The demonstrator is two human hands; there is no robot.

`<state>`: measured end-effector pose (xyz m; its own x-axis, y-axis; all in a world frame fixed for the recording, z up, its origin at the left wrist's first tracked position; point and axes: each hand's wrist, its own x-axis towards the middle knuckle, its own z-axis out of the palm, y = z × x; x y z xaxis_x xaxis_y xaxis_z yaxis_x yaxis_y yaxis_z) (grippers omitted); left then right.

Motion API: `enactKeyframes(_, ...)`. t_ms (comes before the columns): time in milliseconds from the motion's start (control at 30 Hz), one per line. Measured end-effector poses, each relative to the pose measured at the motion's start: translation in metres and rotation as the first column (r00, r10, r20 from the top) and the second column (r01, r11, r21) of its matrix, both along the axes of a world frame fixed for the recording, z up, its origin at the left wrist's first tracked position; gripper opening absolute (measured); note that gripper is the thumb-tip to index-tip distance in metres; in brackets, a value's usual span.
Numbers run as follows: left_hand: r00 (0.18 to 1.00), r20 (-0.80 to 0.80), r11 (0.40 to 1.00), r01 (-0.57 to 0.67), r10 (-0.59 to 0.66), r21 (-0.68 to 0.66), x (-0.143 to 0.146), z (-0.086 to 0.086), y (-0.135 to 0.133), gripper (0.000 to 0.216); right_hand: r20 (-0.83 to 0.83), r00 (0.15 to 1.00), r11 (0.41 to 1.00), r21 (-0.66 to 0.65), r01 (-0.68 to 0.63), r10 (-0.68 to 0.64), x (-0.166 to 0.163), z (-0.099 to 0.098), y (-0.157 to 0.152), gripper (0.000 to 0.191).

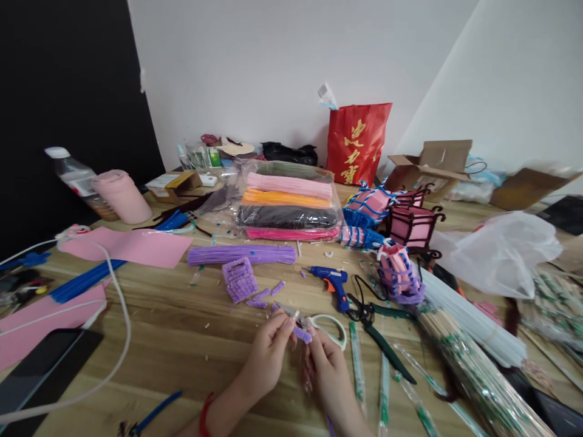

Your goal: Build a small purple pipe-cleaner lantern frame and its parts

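In the head view, we have both hands over the wooden table (195, 358), low and near the middle. Our left hand (272, 349) is nearly closed, thumb and fingers pinched at one end of a short purple piece (302, 335); our right hand (328, 367) pinches the other end in the same way, so the piece sits between the fingertips. On our left wrist we wear a red band (206, 416). Scissors (336, 331) with pale handles lie just beyond the fingers, partly hidden by them. Farther off, loose purple scraps (260, 297) lie beside a purple square (240, 279), and behind that stretches a purple bundle (241, 255). To the right of these we see a blue glue gun (331, 283), and next to it black-and-green cutters (387, 352), their handles apart. A pink lantern (399, 272) with a purple base stands past the cutters, near more lanterns (412, 226). Behind the bundle lies a clear bag of coloured stems (289, 199), with a red bag (357, 142) upright near the wall. On our left are pink paper (136, 246), a white cable (122, 328) and a phone (39, 364).
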<state>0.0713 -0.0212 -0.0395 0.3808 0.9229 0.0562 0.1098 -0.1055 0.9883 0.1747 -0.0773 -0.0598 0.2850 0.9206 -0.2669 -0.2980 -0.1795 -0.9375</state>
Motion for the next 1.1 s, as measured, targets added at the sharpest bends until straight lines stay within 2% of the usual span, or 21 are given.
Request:
enactKeyframes(100,0.996,-0.088,0.995,-0.006,0.015,0.100,-0.003,0.002,0.003,0.034,0.248,0.967,0.994,0.105,0.033,-0.058,0.009,0.008,-0.001,0.041)
enactKeyframes(167,0.991,-0.130,0.988,-0.011,0.031,0.153,-0.005,0.003,0.004,0.034,0.394,0.916,0.986,0.168,0.004,-0.071,0.017,0.011,-0.002,0.033)
enactKeyframes(300,0.992,-0.124,0.988,0.006,0.014,0.154,-0.007,0.004,0.006,0.035,0.515,0.857,0.972,0.209,-0.103,-0.020,0.025,0.009,-0.003,0.025)
enactKeyframes(367,0.994,-0.105,0.993,0.036,-0.024,0.114,-0.007,0.004,0.007,0.038,0.451,0.892,0.976,0.202,-0.085,-0.015,0.025,0.007,-0.003,0.022)
enactKeyframes(433,0.994,-0.099,0.995,0.047,-0.038,0.087,-0.008,0.003,0.009,0.040,0.300,0.954,0.983,0.179,-0.041,-0.015,0.023,0.006,-0.002,0.023)
enactKeyframes(567,0.985,-0.171,0.990,0.034,-0.010,0.137,-0.011,0.003,0.010,0.032,0.025,1.000,0.989,0.144,-0.022,0.019,0.021,0.009,0.000,0.026)
enactKeyframes(700,0.968,-0.242,0.959,0.128,-0.065,0.253,-0.013,0.003,0.009,0.024,-0.001,0.996,0.987,0.137,-0.087,0.088,0.020,0.009,0.000,0.023)
enactKeyframes(767,0.964,-0.253,0.954,0.146,-0.078,0.263,-0.012,0.001,0.008,0.024,0.027,0.994,0.985,0.135,-0.108,0.105,0.021,0.008,0.000,0.022)
enactKeyframes(867,0.972,-0.226,0.977,0.113,-0.070,0.181,-0.010,0.000,0.008,0.022,0.101,0.990,0.986,0.129,-0.108,0.095,0.022,0.005,-0.001,0.021)
enactKeyframes(967,0.989,-0.132,0.997,0.074,-0.073,0.006,-0.008,0.000,0.011,0.022,0.235,0.970,0.986,0.135,-0.102,0.068,0.023,0.004,-0.001,0.020)
enactKeyframes(1033,0.997,-0.057,0.992,0.053,-0.060,-0.115,-0.007,0.001,0.013,0.026,0.336,0.941,0.984,0.149,-0.098,0.043,0.024,0.004,-0.002,0.020)
enactKeyframes(1100,0.999,-0.015,0.984,0.030,-0.033,-0.174,-0.006,0.001,0.015,0.030,0.412,0.911,0.981,0.163,-0.101,0.025,0.024,0.005,-0.003,0.019)
